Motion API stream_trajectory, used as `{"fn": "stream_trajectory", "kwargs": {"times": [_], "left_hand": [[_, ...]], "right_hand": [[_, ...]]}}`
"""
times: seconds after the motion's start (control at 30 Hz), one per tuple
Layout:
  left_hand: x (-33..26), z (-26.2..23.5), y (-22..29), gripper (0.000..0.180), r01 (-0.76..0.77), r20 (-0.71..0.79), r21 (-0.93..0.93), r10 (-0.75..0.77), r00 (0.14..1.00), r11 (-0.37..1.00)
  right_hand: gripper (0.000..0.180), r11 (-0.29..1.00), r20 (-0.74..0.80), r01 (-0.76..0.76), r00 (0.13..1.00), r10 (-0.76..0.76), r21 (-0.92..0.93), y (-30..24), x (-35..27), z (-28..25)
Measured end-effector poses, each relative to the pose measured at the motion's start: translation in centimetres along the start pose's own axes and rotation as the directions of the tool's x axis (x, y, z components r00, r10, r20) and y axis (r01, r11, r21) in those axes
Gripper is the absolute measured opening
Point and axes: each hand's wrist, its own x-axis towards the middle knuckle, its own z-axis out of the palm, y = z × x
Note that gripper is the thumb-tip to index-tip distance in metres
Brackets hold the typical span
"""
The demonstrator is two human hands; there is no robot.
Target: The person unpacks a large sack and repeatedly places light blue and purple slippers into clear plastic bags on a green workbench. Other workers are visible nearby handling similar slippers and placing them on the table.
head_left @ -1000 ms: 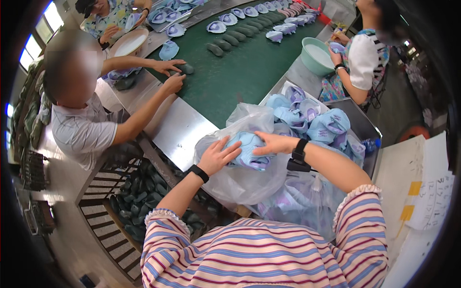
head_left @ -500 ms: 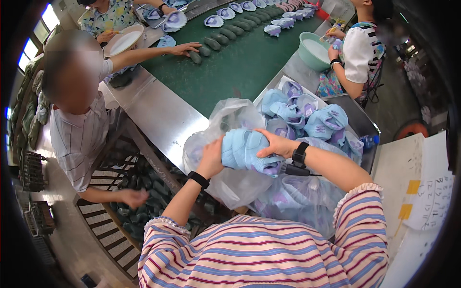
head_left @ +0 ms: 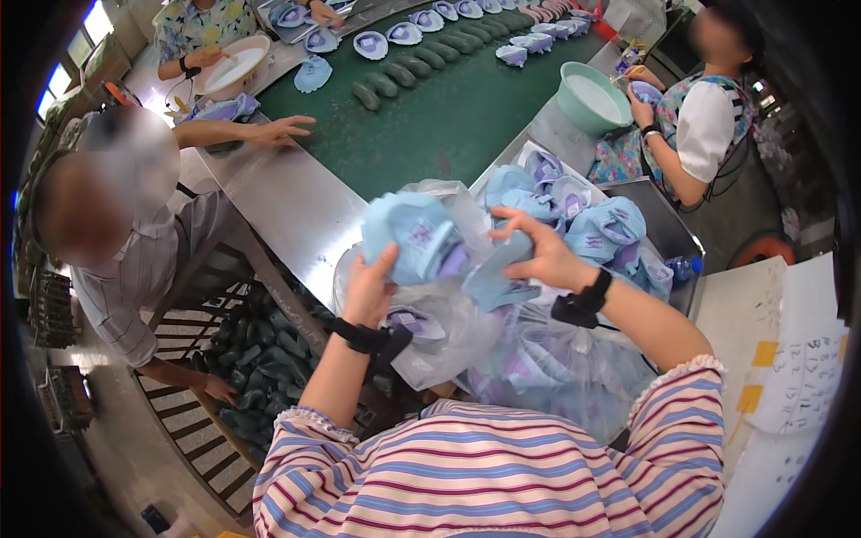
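My left hand grips a light blue shoe upper with purple lining, raised above a clear plastic bag. In my right hand is another light blue shoe upper, pinched between thumb and fingers and partly blurred. The two pieces are close together, just in front of me. More blue uppers lie inside the plastic under my right forearm. Beyond my right hand, a pile of blue and purple uppers rests on a white tray.
A green work surface holds rows of dark green shoe lasts and uppers. At left, a co-worker reaches into a slatted crate of lasts. A teal basin and another co-worker are at right. A blue-capped bottle stands beside the tray.
The bundle of uppers has come apart, with one piece in each hand; my left hand moved left. The left co-worker's hand drew back from the lasts, and their other hand went into the crate.
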Motion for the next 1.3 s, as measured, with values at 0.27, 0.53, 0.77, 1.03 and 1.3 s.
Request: {"fn": "stream_trajectory", "kwargs": {"times": [0.27,0.53,0.77,1.03,1.3], "left_hand": [[1.1,2.2,0.9,0.039,-0.070,0.344,0.262,-0.025,0.939,0.962],[0.3,7.1,0.0,0.039,0.059,0.068,-0.241,-0.044,0.997,0.969],[0.5,7.8,0.9,0.040,-0.205,0.004,-0.386,0.224,0.975,0.899],[1.1,7.1,0.3,0.037,-0.174,0.200,-0.174,0.208,0.957,0.969],[6.5,6.9,-0.5,0.029,0.045,-0.028,0.053,-0.043,0.999,0.998]], "right_hand": [[0.049,0.990,-0.072,-0.106,0.991,0.112,0.090,-6.3,0.7,-1.6],[0.045,0.938,-0.245,0.149,0.942,-0.231,-0.312,-4.6,0.8,0.7],[0.023,0.381,0.222,0.531,0.758,-0.614,-0.757,-4.5,-2.8,1.1],[0.034,0.930,-0.129,0.181,0.964,-0.231,-0.319,-7.4,-2.6,-0.7],[0.031,0.944,0.249,0.046,0.968,0.038,-0.326,-8.2,-4.7,-0.9]]}}
